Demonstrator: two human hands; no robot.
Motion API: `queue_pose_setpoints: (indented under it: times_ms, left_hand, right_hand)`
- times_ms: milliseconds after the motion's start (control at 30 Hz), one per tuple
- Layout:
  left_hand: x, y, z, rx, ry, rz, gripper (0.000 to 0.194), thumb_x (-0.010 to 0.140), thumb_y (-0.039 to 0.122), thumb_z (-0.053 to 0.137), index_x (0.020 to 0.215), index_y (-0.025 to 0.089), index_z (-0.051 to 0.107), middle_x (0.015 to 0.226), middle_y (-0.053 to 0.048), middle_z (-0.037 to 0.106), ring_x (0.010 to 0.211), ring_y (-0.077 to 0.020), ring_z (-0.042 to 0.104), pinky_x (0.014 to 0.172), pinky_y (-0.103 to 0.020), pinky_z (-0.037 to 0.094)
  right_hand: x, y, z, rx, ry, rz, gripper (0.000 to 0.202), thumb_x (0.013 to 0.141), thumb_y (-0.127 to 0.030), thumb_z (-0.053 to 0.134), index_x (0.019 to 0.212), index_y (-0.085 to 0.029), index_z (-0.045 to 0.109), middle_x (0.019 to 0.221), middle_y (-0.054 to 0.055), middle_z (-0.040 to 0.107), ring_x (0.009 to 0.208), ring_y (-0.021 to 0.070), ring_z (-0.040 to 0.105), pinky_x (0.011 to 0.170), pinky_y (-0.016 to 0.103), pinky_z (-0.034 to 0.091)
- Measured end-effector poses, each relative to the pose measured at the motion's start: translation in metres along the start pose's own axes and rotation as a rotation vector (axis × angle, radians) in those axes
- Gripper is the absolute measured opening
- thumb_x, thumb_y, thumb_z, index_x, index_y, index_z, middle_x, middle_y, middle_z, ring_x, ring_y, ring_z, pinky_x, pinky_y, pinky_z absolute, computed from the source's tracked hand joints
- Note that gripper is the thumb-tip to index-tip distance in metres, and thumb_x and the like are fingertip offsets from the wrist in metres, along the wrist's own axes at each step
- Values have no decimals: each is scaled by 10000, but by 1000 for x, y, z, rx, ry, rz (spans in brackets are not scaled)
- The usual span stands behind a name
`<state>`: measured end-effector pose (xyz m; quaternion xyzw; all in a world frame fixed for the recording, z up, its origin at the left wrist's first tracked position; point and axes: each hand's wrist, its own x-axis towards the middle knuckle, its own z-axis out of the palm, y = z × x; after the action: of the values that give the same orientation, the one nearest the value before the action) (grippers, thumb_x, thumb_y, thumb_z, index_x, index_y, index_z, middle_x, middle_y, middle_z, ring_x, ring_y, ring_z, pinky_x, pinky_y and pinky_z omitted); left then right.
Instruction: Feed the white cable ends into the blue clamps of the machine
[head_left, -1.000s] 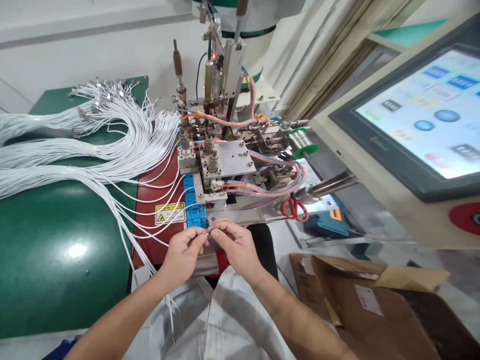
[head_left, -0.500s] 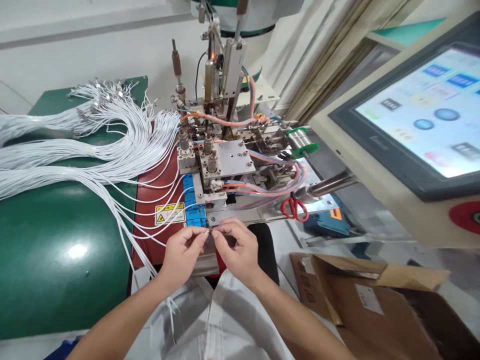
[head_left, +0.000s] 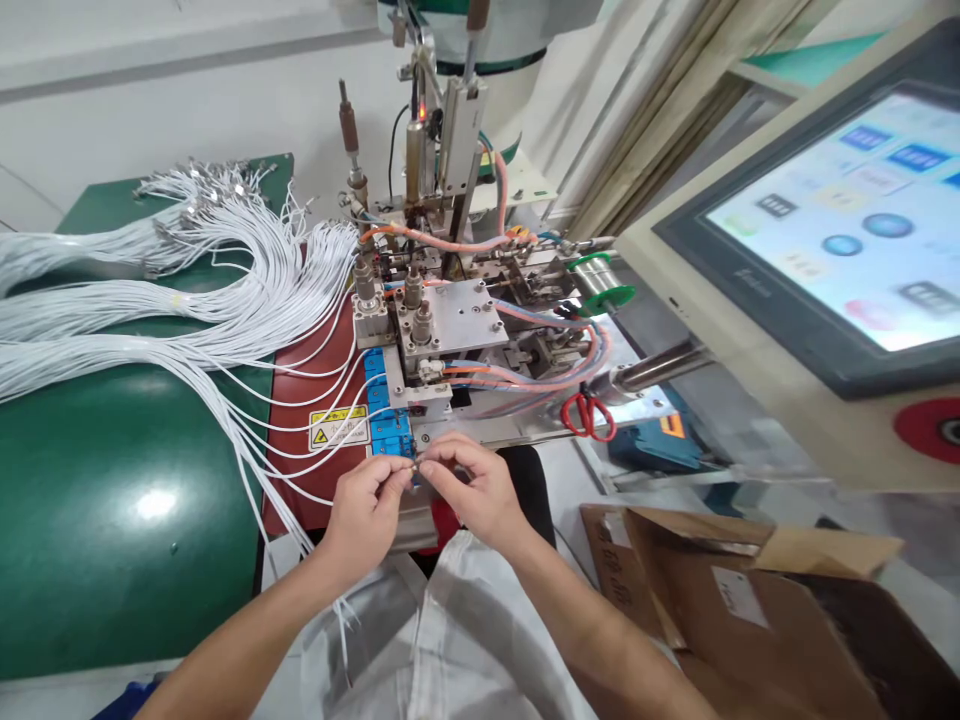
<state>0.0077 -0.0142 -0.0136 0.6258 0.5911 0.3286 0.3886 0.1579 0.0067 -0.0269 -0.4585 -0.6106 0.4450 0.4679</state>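
Note:
My left hand (head_left: 369,505) is closed in a pinch, and my right hand (head_left: 476,490) pinches too, fingertips nearly touching the left ones. Between them is something tiny and dark, too small to name. Both hands are at the front end of the blue fixtures (head_left: 390,430), on the near edge of a metal machine (head_left: 457,320). Several white cables (head_left: 247,375) run from the left into those fixtures, and some pass behind my left hand. A yellow warning label (head_left: 339,428) lies on the red surface (head_left: 300,400) beside them.
Large white cable bundles spread over the green table (head_left: 112,510) at left. Red-handled scissors (head_left: 589,415) and a solder wire spool (head_left: 601,283) are on the machine's right side. A touch screen (head_left: 847,230) juts in at right, above an open cardboard box (head_left: 750,620).
My fingertips stay together at nearly the same place, with the right fingers shifted slightly. The whole view has moved a little.

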Motion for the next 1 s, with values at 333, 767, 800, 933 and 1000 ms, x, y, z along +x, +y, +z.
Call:
queue_pose_setpoints:
  times_ms: [333,767,800,933,1000]
  left_hand:
    - [-3,-1,5,-307,28,-220,170,829,293,460,770,156,541,624,22,533,492,-77,452,491,-191,381]
    - [-3,-5,5,-253,-52,-213,235,832,314,464,720,139,572,597,20,507,469,-63,375,442,-179,315]
    - [-2,-3,3,-249,-72,-225,248,834,324,459,720,137,576,601,18,512,464,-61,376,441,-178,318]
    - [2,-1,-8,-157,-146,-232,230,806,310,508,959,153,577,717,3,565,482,-70,431,474,-191,378]
    - [3,-4,-16,5,-106,-121,240,778,252,548,1007,184,565,818,-8,581,549,-86,489,547,-215,428]
  right_hand:
    - [-11,-3,17,-179,112,-133,123,761,-144,520,658,-179,577,681,30,561,658,145,529,623,281,437]
    - [-6,-1,10,-7,73,72,111,747,-173,550,641,-175,585,661,12,573,605,118,526,549,227,414]
    - [-7,1,10,-38,81,54,112,747,-172,550,640,-176,582,663,13,572,608,119,527,553,229,416]
    - [-8,9,9,-198,123,-37,107,760,-181,540,656,-182,566,689,19,566,651,133,535,611,248,427]
    - [-6,14,8,-270,126,-32,120,777,-193,523,661,-185,551,683,15,557,648,132,528,619,249,421]
